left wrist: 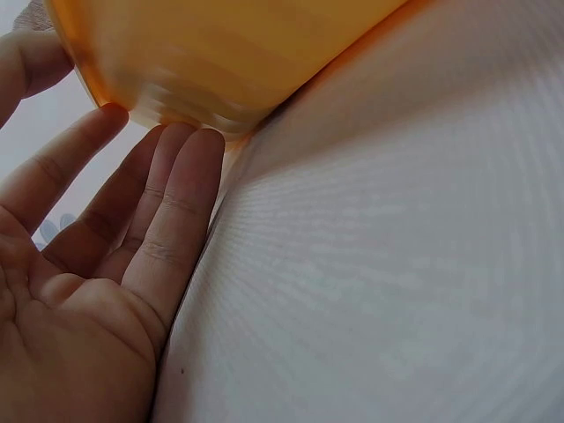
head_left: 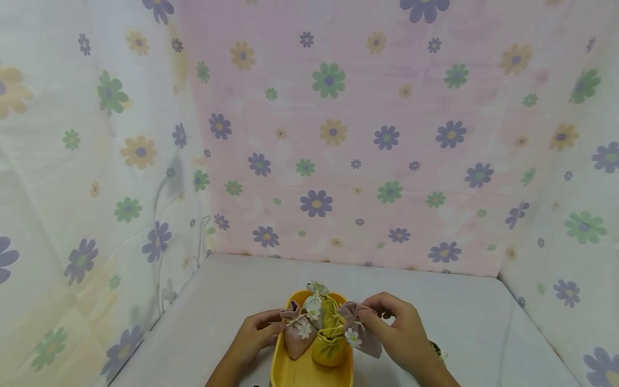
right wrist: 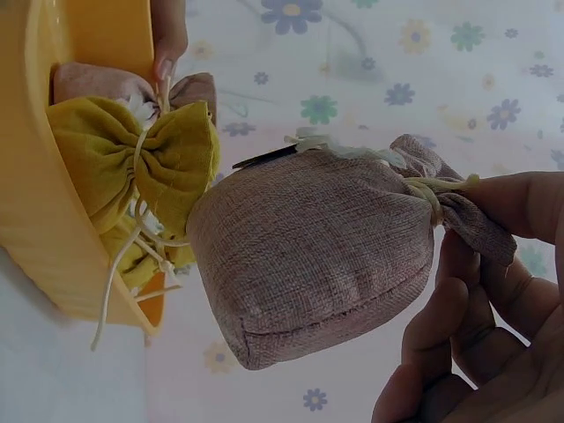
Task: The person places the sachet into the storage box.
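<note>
My right hand [head_left: 398, 333] pinches the gathered neck of a mauve drawstring pouch [right wrist: 317, 247] between thumb and fingers. A white fabric flower hangs at its cord, and the pouch is beside the right rim of a yellow tray [head_left: 290, 376]. On the left, my left hand [left wrist: 97, 256] has its fingertips against the tray's outer wall and its thumb over the rim, by the neck of a pinkish pouch [head_left: 297, 344] in the tray. In with it lie a mustard pouch [head_left: 329, 352], another mustard pouch [head_left: 330, 312] and a pale grey pouch [head_left: 316, 293].
A white-covered table [head_left: 459, 312] lies under the tray. Flower-printed cloth [head_left: 358, 183] hangs at the back and both sides. Part of a small green item [head_left: 439, 350] shows behind my right forearm.
</note>
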`<action>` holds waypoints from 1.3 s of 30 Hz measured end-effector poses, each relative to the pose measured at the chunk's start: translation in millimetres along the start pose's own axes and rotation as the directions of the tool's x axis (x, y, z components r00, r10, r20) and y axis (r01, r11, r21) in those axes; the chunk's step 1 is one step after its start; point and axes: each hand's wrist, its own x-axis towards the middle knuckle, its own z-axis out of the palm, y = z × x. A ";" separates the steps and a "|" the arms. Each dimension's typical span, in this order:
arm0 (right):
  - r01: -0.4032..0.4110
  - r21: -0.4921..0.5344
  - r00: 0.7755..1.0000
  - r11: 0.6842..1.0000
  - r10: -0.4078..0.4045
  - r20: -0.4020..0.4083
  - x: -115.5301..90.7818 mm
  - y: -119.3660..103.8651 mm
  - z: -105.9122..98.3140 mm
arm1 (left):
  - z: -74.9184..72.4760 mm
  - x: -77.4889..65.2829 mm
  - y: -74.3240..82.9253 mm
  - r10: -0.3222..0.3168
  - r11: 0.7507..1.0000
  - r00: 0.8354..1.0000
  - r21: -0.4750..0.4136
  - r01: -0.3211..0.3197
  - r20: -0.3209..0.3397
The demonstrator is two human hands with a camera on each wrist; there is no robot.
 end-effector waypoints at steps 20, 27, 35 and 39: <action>0.046 0.092 0.989 0.995 -0.058 0.135 -7.8 -15.8 23.7 | 2.9 -2.8 0.6 0.015 1.000 1.000 0.000 -0.015 -0.007; 0.044 0.133 0.973 0.990 -0.072 0.218 -10.3 -14.9 38.7 | 2.4 -2.4 0.7 0.020 1.000 1.000 -0.004 -0.019 0.004; 0.028 0.206 0.950 0.978 -0.090 0.298 -10.6 -11.1 52.7 | 2.4 -1.7 1.6 0.014 1.000 1.000 -0.005 -0.014 0.003; 0.021 0.225 0.936 0.974 -0.098 0.337 -10.3 -9.2 59.5 | 1.5 -0.8 1.0 0.004 1.000 1.000 0.000 -0.004 0.000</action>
